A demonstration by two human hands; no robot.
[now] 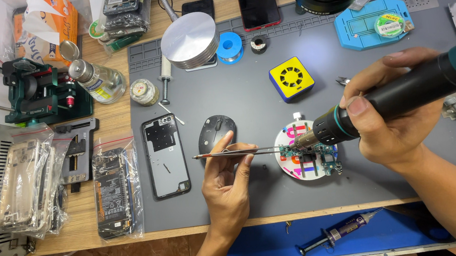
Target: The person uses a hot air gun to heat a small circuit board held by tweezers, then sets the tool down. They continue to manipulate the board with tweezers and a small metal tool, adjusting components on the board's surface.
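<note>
Now the tweezers lie level, long axis left to right, tips on the circuit board atop a round holder; left hand pinches them, right hand grips the hot-air handpiece, nozzle pointing left and near.

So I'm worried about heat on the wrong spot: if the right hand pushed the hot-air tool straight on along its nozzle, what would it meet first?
Probably the green circuit board on the round white holder; the right hand aims the hot-air tool at it, though the gap is unclear.

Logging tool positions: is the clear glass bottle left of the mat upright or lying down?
Lying down: the glass bottle rests on its side on the wooden table, cap pointing up-left.
</note>
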